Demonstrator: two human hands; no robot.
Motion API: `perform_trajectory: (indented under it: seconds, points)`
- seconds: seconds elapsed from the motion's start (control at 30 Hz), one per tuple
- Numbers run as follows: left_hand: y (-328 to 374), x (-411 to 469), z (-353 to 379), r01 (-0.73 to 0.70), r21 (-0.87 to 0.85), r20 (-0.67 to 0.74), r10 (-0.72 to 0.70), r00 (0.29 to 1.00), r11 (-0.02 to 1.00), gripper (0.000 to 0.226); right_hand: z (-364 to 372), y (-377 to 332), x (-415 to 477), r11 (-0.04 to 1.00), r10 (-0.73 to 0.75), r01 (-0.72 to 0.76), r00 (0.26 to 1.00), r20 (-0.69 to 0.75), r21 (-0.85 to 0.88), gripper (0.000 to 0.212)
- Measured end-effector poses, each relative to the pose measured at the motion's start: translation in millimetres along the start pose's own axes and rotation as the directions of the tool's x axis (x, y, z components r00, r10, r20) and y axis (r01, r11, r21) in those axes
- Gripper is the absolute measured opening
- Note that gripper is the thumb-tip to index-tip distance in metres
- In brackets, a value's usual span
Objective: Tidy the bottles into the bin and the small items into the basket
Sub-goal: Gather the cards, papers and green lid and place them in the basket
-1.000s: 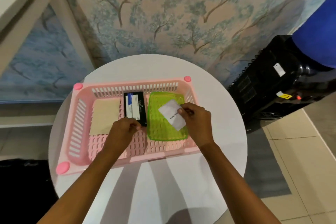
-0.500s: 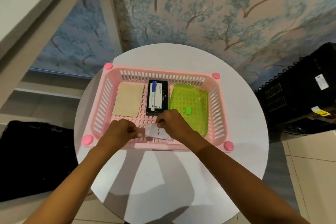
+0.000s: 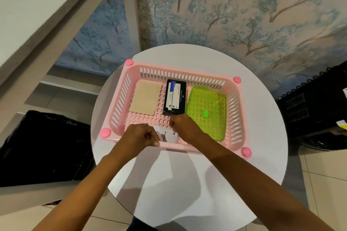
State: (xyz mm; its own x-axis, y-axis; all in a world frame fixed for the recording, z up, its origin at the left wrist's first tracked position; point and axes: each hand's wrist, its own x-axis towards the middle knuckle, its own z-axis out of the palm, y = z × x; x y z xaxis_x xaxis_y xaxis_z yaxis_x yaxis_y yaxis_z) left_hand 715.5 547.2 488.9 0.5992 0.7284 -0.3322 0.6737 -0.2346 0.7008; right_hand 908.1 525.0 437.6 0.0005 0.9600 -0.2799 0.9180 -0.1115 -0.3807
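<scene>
Head view, lower centre: flat white packet (image 3: 168, 135) inside slotted pink plastic basket (image 3: 237, 118), at near wall, pinched by curled fingers of left hand (image 3: 139, 137) and right hand (image 3: 185, 127); round smooth white table (image 3: 187, 184) beneath.

Round white table (image 3: 187, 184) bears pink basket (image 3: 237, 110).

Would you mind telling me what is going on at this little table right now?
A person is tidying small items into the pink basket on the round white table. The left hand and right hand together hold a small white packet low at the basket's near edge. A beige card, a black Faber-Castell box and a green tray already lie inside. No bottles are in view.
</scene>
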Motion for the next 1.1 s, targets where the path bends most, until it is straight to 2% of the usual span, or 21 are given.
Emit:
perform_trajectory:
  seconds: [0.1,0.27,0.5,0.57,0.67,0.73,0.83,1.1]
  points:
    - [-0.7,-1.5,1.6,0.003,-0.018,-0.034,-0.003,0.999,1.000,0.010,-2.8,12.3,-11.1,0.998,0.052,-0.055,0.993,-0.110,-0.020,0.019]
    - [-1.8,-2.3,4.5,0.016,0.002,-0.049,-0.016,0.999,1.000,0.010,-8.5,22.1,-19.8,0.986,0.161,-0.157,0.983,-0.091,0.057,0.022]
    - [0.2,-3.4,6.2,-0.011,0.070,-0.036,0.014,0.999,0.997,0.009,-31.2,9.6,-40.8,0.972,0.140,-0.077,0.948,-0.285,0.223,0.011]
    - [5.2,-7.0,9.1,-0.035,0.110,-0.101,0.046,0.994,0.993,0.008,-38.8,2.8,-52.5,0.965,0.130,-0.037,0.926,-0.354,0.258,0.009]
    - [16.4,-20.5,17.5,-0.124,0.163,-0.350,0.175,0.920,0.979,0.008,-47.2,-7.7,-69.8,0.957,0.102,0.033,0.893,-0.438,0.289,0.008]
    - [24.3,-33.9,23.0,-0.132,0.165,-0.465,0.195,0.864,0.977,0.009,-50.1,-15.6,-80.4,0.948,0.062,0.100,0.873,-0.483,0.302,0.006]
    - [29.1,-53.5,28.7,-0.095,0.145,-0.572,0.162,0.804,0.985,0.009,-52.1,-30.6,-92.7,0.940,-0.015,0.185,0.863,-0.505,0.287,0.006]
    - [28.1,-138.6,26.4,0.035,0.025,-0.795,-0.002,0.606,0.999,0.009,-47.2,-93.5,-121.6,0.883,-0.247,0.379,0.876,-0.414,0.277,0.008]
